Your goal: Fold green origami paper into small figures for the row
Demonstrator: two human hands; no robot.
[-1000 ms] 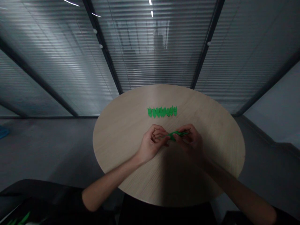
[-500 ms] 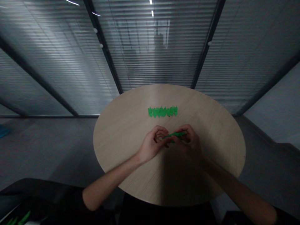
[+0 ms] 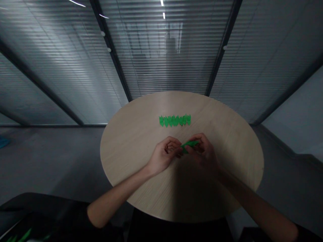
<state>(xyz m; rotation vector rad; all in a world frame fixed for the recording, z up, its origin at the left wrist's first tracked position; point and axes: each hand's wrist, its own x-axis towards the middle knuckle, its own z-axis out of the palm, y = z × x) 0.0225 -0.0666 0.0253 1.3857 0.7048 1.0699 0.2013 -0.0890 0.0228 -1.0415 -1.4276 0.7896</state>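
A bright green piece of folded paper (image 3: 191,143) is held between my two hands above the round table. My right hand (image 3: 205,155) is closed on its right part, thumb below and fingers behind. At its left end, the thumb and fingertips of my left hand (image 3: 163,155) pinch the tip, the other fingers curled. Farther back lies a row of several similar green folded pieces (image 3: 175,120), side by side, with pointed ends. The exact folds of the held piece are too small to make out.
The round wooden table (image 3: 131,134) stands before glass panels with blinds (image 3: 164,74). At the lower left, a dark chair or bag (image 3: 35,205) has more green pieces (image 3: 25,234) near it. A blue object (image 3: 3,142) lies on the floor at far left.
My left thumb has drawn back left from the paper's middle to its left end, and more of the green piece shows. My right hand and the row stay put.
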